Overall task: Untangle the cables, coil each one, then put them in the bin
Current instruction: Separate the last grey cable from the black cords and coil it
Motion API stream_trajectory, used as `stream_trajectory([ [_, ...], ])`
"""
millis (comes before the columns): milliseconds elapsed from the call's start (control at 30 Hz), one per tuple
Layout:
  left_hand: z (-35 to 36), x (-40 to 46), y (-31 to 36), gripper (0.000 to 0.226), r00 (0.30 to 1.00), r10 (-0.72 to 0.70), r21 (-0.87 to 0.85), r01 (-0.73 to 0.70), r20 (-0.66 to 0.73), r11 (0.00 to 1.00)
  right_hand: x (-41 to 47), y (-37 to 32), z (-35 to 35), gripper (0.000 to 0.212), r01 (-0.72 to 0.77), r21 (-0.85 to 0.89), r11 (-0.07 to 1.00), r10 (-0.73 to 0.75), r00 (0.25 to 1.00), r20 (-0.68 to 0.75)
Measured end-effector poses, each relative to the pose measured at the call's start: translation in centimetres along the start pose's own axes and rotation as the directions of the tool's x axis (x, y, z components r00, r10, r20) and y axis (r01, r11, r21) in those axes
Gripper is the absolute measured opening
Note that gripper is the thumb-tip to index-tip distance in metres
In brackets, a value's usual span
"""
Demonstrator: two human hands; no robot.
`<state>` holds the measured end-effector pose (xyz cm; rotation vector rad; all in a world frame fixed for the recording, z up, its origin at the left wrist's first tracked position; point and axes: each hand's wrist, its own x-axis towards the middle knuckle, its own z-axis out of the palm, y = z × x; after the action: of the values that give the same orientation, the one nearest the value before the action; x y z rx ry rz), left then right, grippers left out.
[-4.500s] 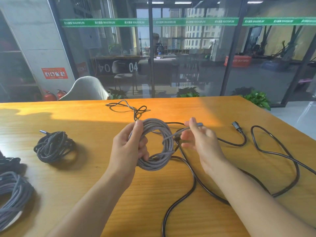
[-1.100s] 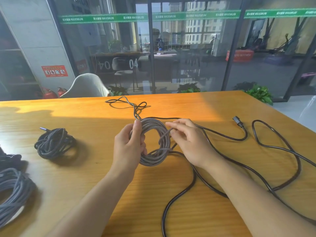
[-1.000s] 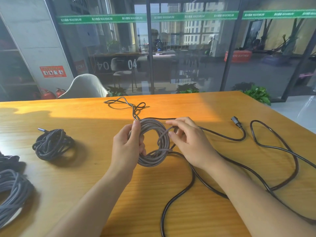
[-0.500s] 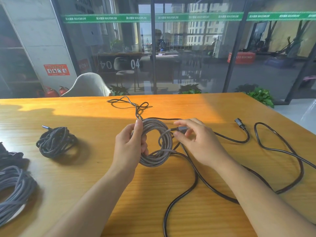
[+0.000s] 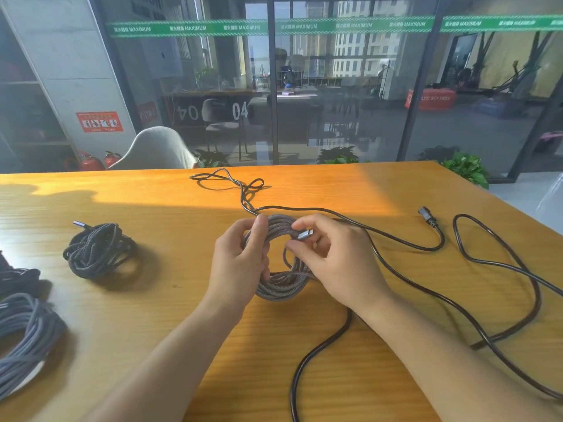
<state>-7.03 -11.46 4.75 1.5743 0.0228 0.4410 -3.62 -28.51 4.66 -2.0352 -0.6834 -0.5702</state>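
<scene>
1. While it hangs just above the wooden table (image 5: 152,315), the grey braided coil (image 5: 281,284) is gripped by the left hand (image 5: 240,266), fingers curled through its loops.
2. The right hand (image 5: 338,263) pinches the coil's silver plug (image 5: 305,234) between thumb and fingertips.
3. A loose black cable (image 5: 405,287) sprawls beneath; a dark coiled cable (image 5: 97,251) lies well left.

The left hand (image 5: 236,263) holds the gray cable coil (image 5: 281,287). The right hand (image 5: 338,263) pinches its plug (image 5: 305,234). A black cable (image 5: 396,272) lies on the table (image 5: 152,315).

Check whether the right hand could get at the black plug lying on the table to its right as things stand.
Probably yes, once freed: the right hand pinches the grey connector of the grey coil, but bare table lies between it and the black plug.
</scene>
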Motion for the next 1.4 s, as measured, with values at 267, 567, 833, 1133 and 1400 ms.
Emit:
stream_trajectory([
  [267,-0.8,0.8,-0.1,0.034,0.997,-0.01,0.044,0.013,-0.072,0.999,0.4,0.3,-1.1,0.005,0.079,-0.06,0.995,-0.085,0.99,-0.111],
  [567,-1.4,1.2,0.8,0.034,0.997,-0.031,-0.061,0.027,-0.069,0.998,2.1,1.8,-4.4,0.017,-0.17,0.485,0.858,0.336,0.9,-0.279],
  [833,-1.5,0.9,0.7,0.033,0.994,-0.102,-0.217,0.093,-0.031,0.972,1.3,3.2,-2.8,0.012,-0.222,0.001,0.975,0.217,0.955,-0.202],
  [1133,-0.9,0.4,1.1,0.034,0.998,-0.056,-0.157,0.054,-0.005,0.986,1.2,2.7,-2.1,0.012,0.138,-0.39,0.91,-0.178,0.982,-0.068],
  [1400,-0.8,0.1,1.1,0.041,1.0,-0.005,-0.046,0.005,-0.006,0.999,1.1,1.9,-1.8,0.013,0.25,-0.509,0.824,-0.299,0.954,-0.014],
])
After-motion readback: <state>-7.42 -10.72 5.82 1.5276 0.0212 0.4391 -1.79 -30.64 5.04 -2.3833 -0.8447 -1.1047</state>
